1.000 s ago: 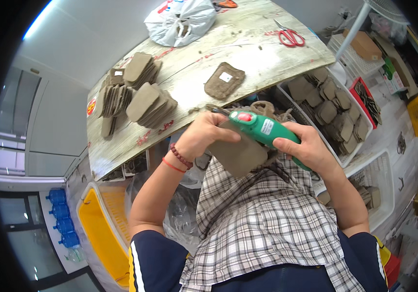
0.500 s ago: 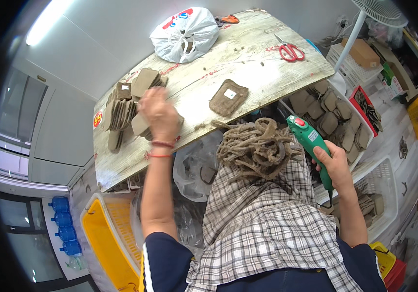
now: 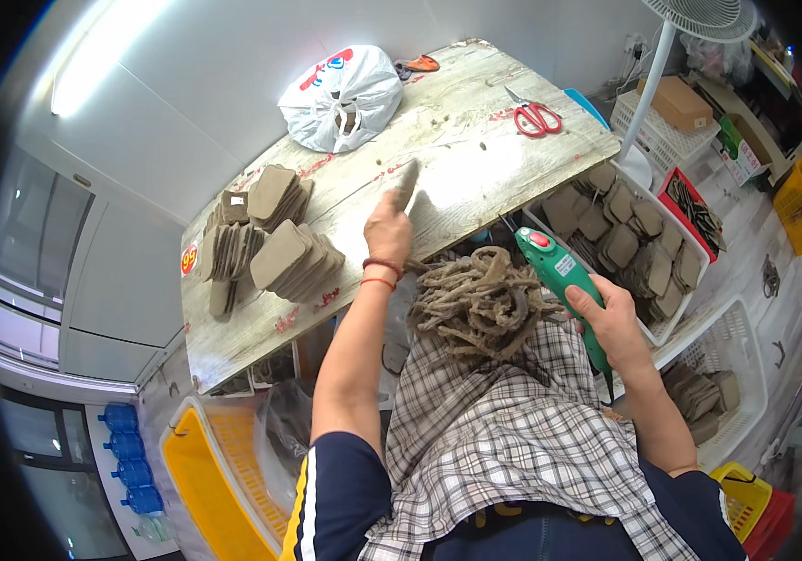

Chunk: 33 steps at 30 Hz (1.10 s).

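Observation:
My left hand [image 3: 388,230] grips a brown felt-like pad [image 3: 407,184], tilted up on its edge over the middle of the table [image 3: 476,178]. My right hand [image 3: 614,325] is wrapped round a green corded electric hand tool [image 3: 562,271] with a red button, its thin tip pointing toward the table edge. On my lap, between my forearms, lies a tangled heap of brown fibrous trimming strips [image 3: 483,304]. Left of my left hand, a fanned stack of brown pads [image 3: 291,262] rests on the table, with further pad stacks [image 3: 275,194] behind it.
Red-handled scissors [image 3: 537,120] and a tied white plastic bag [image 3: 340,98] lie on the table's far side. A white crate [image 3: 689,313] full of pads stands at the right, near a fan [image 3: 667,56]. A yellow basket [image 3: 214,477] is at lower left.
My left hand has moved right from the pad stacks and taken hold of the pad lying mid-table, lifting it on edge. The tool in my right hand has shifted slightly left.

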Tool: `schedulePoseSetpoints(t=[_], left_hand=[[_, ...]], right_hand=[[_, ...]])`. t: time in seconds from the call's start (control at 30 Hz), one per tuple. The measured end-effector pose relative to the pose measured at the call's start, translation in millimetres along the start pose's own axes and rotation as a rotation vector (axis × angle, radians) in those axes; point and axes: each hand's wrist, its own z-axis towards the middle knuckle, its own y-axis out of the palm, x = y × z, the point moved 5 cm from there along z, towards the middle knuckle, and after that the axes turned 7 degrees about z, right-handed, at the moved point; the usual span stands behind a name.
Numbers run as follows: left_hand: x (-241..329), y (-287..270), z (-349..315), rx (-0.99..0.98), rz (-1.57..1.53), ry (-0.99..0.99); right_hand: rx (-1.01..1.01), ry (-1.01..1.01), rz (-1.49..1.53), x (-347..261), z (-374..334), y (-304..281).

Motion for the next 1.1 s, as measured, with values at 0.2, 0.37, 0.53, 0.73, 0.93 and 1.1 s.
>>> schedulePoseSetpoints(t=[0.2,0.37,0.53,0.73,0.93,1.1], left_hand=[[46,-29,-37,0.096,-1.704,-0.554],[76,-13,-60,0.158,-1.909,-0.642],[98,-12,-68,0.142,-2.011,-0.696],[107,-4,-75,0.100,-1.992,-0.705],[113,2,-88,-0.014,-1.924,-0.687],[126,2,-102,-0.109,-1.880,-0.689]], right_hand=[[0.037,-0.067,-0.081,-10,2,24],[0.043,-0.152,-0.117,-14,-4,36],[0.048,-0.131,-0.157,-9,-4,33],[0.048,-0.139,-0.123,-13,-7,34],[0.060,-0.153,-0.122,-18,-5,30],[0.076,-0.164,-0.120,-22,-2,26]])
